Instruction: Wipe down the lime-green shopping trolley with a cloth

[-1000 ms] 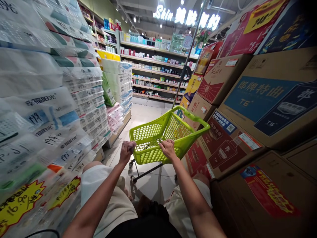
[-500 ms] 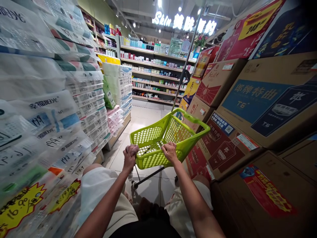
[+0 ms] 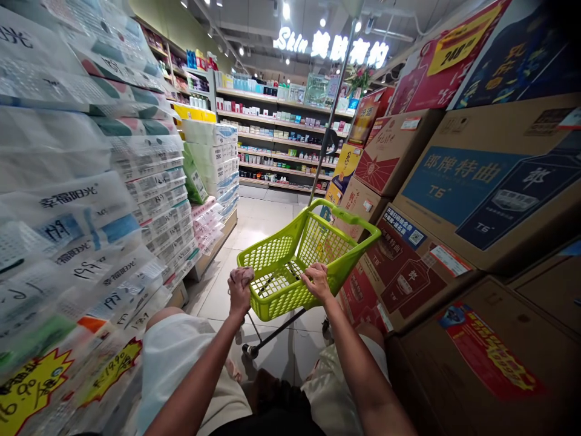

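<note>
A lime-green plastic shopping cart [image 3: 290, 307] with lattice walls stands in front of my knees, its basket holding nothing. My left hand [image 3: 239, 292] is closed on a crumpled greyish-pink cloth [image 3: 241, 276], pressed at the basket's near left corner. My right hand [image 3: 318, 281] grips the rim of the basket's near long side, its fingers bent over the edge. The cart's handle [image 3: 347, 217] rises at the far right. A metal leg with a dark caster [image 3: 250, 351] shows under the basket.
Stacked plastic-wrapped paper packs [image 3: 149, 181] with price signs crowd the left. Cardboard cartons [image 3: 454, 181] are piled close on the right. Shelves of small boxes and bottles [image 3: 281, 124] stand beyond the tiled floor [image 3: 258, 215]. A slanting metal pole [image 3: 333, 115] rises behind the cart.
The basket's near edge sits slightly lower in view, with the caster nearer to me. My right hand has shifted a little to the right along with the rim. Both hands keep their holds.
</note>
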The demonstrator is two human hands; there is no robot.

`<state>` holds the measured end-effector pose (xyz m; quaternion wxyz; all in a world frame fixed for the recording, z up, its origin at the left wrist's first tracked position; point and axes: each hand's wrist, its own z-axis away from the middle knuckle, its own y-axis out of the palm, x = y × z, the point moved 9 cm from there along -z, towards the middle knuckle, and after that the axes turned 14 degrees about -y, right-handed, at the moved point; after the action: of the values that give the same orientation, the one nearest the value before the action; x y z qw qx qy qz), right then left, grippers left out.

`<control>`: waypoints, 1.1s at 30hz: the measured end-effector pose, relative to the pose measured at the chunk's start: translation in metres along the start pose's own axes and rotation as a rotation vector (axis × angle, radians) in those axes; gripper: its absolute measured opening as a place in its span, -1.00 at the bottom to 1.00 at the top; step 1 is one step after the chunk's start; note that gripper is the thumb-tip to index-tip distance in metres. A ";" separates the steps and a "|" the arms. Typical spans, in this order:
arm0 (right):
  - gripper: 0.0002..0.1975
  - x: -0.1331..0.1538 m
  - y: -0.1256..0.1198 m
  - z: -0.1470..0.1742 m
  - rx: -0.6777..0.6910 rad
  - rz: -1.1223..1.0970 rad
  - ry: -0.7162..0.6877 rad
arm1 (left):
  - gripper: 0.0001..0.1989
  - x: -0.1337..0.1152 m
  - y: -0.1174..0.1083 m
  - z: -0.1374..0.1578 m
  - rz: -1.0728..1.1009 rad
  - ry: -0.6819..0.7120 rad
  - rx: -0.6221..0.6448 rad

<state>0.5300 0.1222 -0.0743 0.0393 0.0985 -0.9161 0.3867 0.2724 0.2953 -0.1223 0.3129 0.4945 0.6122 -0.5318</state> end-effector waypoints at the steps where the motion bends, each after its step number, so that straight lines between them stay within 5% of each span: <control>1: -0.69 -0.001 0.000 0.001 -0.001 -0.004 0.003 | -0.68 0.002 0.001 0.014 0.026 0.028 0.002; 5: -0.71 -0.003 0.001 0.003 0.004 -0.012 0.007 | -0.62 0.005 0.006 0.036 0.053 0.074 0.068; 12: -0.72 0.001 0.008 -0.005 0.007 0.002 0.014 | -0.69 -0.001 0.002 -0.034 -0.023 -0.077 0.027; 19: -0.65 0.000 0.005 -0.003 -0.004 0.001 0.031 | -0.68 -0.001 0.003 -0.005 -0.033 -0.011 0.101; 26: -0.64 0.001 -0.007 0.000 -0.017 0.011 0.019 | -0.61 -0.007 0.000 -0.074 -0.121 -0.182 0.117; 29: -0.63 0.000 -0.009 0.003 -0.034 0.009 0.018 | -0.60 -0.002 0.001 -0.044 -0.126 -0.160 0.152; 33: -0.62 -0.005 -0.014 0.009 -0.028 0.003 0.042 | -0.50 -0.007 0.009 0.018 -0.124 0.038 0.328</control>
<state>0.5376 0.1071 -0.0721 0.0593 0.0883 -0.9205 0.3760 0.2801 0.2751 -0.1229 0.1832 0.5100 0.5524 -0.6334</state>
